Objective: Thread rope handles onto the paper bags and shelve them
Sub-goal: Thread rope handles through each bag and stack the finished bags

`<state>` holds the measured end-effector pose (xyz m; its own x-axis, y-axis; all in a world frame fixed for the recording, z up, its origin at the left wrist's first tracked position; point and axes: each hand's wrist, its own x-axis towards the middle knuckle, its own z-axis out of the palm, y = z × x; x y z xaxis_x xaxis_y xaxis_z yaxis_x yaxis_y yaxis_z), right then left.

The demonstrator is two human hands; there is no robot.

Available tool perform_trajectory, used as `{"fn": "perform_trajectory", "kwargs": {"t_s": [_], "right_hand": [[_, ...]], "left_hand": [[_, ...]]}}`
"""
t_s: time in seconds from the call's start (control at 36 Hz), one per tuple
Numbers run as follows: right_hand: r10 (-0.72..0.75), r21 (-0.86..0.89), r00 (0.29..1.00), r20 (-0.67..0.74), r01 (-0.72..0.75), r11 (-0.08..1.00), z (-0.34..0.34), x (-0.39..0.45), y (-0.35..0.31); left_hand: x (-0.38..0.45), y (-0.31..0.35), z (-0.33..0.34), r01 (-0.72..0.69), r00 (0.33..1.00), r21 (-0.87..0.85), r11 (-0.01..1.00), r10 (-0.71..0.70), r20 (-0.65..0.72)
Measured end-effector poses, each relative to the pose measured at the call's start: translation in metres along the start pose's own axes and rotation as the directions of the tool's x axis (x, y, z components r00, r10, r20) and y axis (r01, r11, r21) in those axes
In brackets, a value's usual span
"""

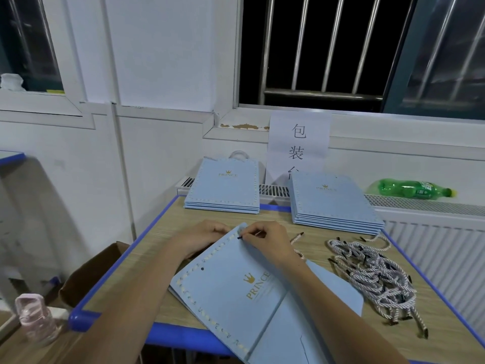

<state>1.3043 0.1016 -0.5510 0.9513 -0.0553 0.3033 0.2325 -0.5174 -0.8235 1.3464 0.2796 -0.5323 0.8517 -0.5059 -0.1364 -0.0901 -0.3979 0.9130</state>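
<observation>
**Rope tip at the bag's top edge**

I see a flat light-blue paper bag (236,292) with a gold crown and "PRINCE" print lying skewed on the wooden table (162,248), which has a blue rim. My right hand (270,240) has its fingers curled and pinches the black tip of a rope handle (298,239) against the bag's top edge; the rest of that rope trails off behind the wrist. My left hand (204,233) grips the same edge at the far corner, its fingers tucked out of sight behind the paper.

To the right lies a tangled heap of striped rope handles (375,274) with black tips. At the back of the table sit two stacks of the same bags: the left stack (223,190) shows a rope loop at its top, the right stack (336,203) lies just beside the heap. A paper sign (299,143) with Chinese characters hangs on the wall between them. A green plastic bottle (414,189) lies on the radiator shelf. A pink-capped bottle (34,319) stands low at left, near a brown cardboard box (91,271).
</observation>
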Motion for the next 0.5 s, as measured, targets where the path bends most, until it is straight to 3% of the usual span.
{"fn": "perform_trajectory", "kwargs": {"t_s": [0.08,0.17,0.25,0.31,0.5], "right_hand": [[-0.023,-0.053,0.999,-0.024,0.022,0.998,0.002,-0.002,-0.003],[-0.079,-0.216,0.996,-0.034,0.07,0.974,0.005,-0.002,-0.01],[-0.149,-0.378,0.988,0.044,0.155,0.913,0.006,0.001,-0.017],[-0.145,-0.391,0.987,0.076,0.163,0.906,0.007,0.003,-0.017],[0.063,0.067,0.998,0.021,-0.065,0.996,0.008,0.004,-0.004]], "left_hand": [[-0.005,0.003,0.003,-0.017,0.999,0.032,0.999,0.018,-0.029],[-0.009,0.004,0.005,-0.012,1.0,-0.063,0.998,0.012,-0.009],[-0.011,0.005,0.007,-0.012,1.0,-0.094,0.996,0.011,-0.007],[-0.011,0.006,0.007,-0.013,1.0,-0.086,0.996,0.012,-0.005],[-0.011,0.005,0.006,-0.025,0.999,-0.061,0.998,0.026,0.026]]}}
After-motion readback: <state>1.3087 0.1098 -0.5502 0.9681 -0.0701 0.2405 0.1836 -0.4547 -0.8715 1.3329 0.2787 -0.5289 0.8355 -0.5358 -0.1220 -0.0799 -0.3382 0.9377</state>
